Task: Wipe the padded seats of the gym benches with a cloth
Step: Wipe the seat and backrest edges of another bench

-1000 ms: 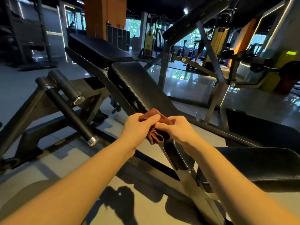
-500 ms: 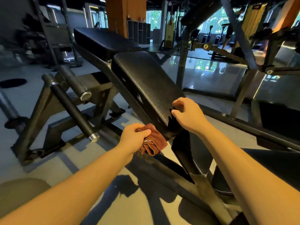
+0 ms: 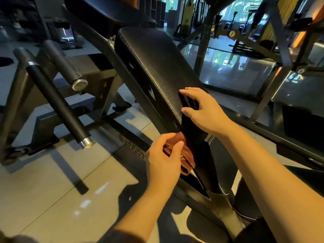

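Note:
A black padded bench seat (image 3: 157, 67) slopes up and away from me in the middle of the view. My right hand (image 3: 205, 113) rests on its near lower end, fingers spread and bent over the pad. Just below that end, my left hand (image 3: 164, 160) grips a bunched reddish-brown cloth (image 3: 184, 155), held against the bench's dark frame (image 3: 208, 165) beside the pad's lower edge. A second black pad (image 3: 105, 9) lies further up the same bench at the top of the view.
Two black foam rollers with metal end caps (image 3: 57, 100) (image 3: 64, 65) stick out at left on a dark steel frame. Pale floor tiles (image 3: 52, 190) lie below. More gym machines and a glossy floor (image 3: 245, 67) fill the right and back.
The right hand let go of the cloth and moved onto the pad's lower end. The left hand lowered the cloth beside the frame, and my view came closer to the bench.

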The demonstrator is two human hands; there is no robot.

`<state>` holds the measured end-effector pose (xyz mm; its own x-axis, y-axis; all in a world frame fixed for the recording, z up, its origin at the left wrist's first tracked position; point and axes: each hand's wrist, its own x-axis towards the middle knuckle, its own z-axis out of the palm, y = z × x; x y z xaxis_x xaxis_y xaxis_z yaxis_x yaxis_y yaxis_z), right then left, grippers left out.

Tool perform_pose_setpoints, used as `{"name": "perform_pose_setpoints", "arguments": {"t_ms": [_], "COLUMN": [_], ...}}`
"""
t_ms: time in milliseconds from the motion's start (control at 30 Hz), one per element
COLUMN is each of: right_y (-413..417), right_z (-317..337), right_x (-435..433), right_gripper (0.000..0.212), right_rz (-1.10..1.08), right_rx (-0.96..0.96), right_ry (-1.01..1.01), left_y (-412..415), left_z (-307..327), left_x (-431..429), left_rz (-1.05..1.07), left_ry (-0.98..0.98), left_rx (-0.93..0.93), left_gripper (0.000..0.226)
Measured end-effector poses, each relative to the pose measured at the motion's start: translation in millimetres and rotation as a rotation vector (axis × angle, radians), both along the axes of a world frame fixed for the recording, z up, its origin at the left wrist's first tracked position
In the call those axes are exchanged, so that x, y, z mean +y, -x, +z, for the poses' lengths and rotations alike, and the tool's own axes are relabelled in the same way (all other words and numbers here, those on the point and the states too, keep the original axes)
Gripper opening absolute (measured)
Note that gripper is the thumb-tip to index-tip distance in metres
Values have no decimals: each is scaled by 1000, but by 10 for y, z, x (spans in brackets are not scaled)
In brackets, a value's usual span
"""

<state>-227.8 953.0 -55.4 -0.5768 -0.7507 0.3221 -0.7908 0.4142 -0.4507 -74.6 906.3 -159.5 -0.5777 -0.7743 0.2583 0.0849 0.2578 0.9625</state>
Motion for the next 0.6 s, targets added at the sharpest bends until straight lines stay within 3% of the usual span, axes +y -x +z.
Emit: {"name": "perform_pose_setpoints", "arguments": {"t_ms": [200,300,467,600], "right_y": [12,10,51,92], "right_z": [-33,-28,36,59], "right_x": [-14,-10,-11,-7], "right_gripper": [56,56,54,52], "right_rz": [-3,-14,-6,19], "right_rx": [-12,-20,-65,-77], "right_ry": [18,25,71,59], "left_y": [149,190,17,166], "left_z": [349,424,-53,247], "left_x": [-438,-497,167,-268], "left_rz": [187,156,31,195], "left_ry": [44,88,12,78], "left_rx": [98,96,78,126], "left_gripper": [13,11,17,12]}}
